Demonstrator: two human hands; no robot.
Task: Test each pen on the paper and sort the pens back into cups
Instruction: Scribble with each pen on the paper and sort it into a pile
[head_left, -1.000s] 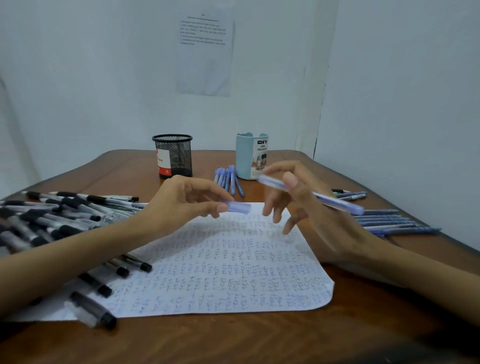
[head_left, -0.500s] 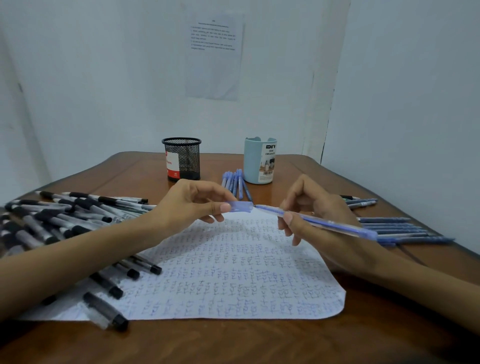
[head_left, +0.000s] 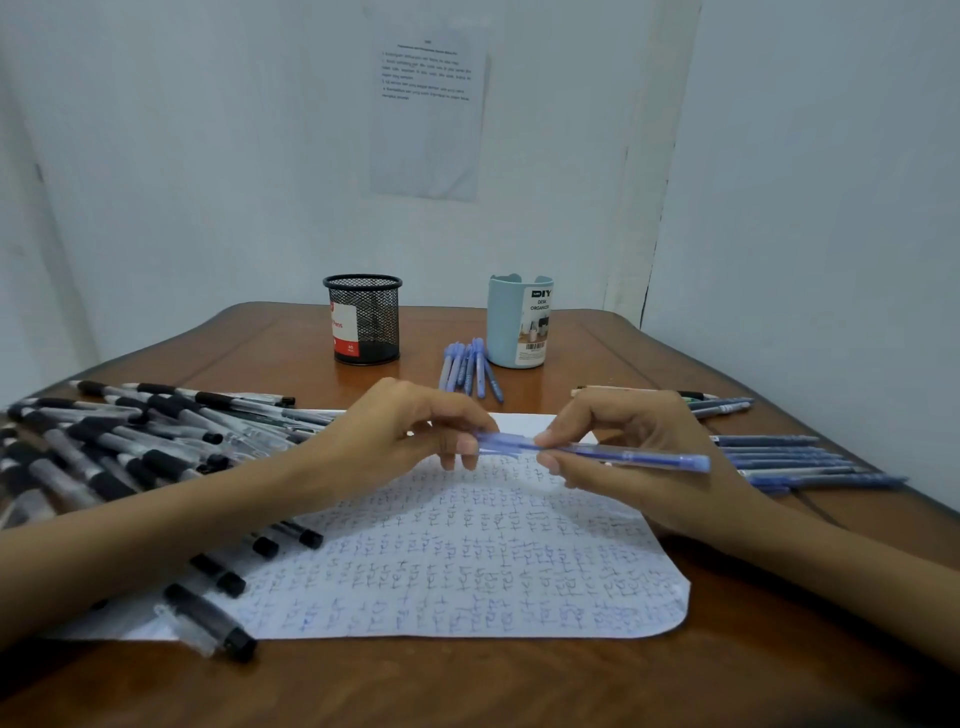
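White walls meet in a corner behind the brown wooden bench (head_left: 727, 675), and we can see a printed sheet (head_left: 426, 114) taped up high on the wall. Two cups stand at the far edge, well apart: a black mesh cup (head_left: 363, 319) on the left and a light blue cup (head_left: 519, 322) on the right. A few loose blue pens (head_left: 467, 366) lie just beside the blue one. Down the left side we've got a heap of black pens (head_left: 130, 441), some spilling onto the paper (head_left: 467, 571). Off to the right, a row of blue pens (head_left: 789, 460) lies on the wood. The paper sits mid-bench, covered in rows of small blue scribbles.

Above its far edge, both hands meet. The right hand (head_left: 634, 457) pinches the barrel of a blue pen (head_left: 649, 458), held level over the paper, back end pointing right. The left hand (head_left: 395, 441) pinches the cap (head_left: 498, 444) between thumb and fingertips. Cap and pen are in line and touching. We cannot tell whether the cap is fully seated.
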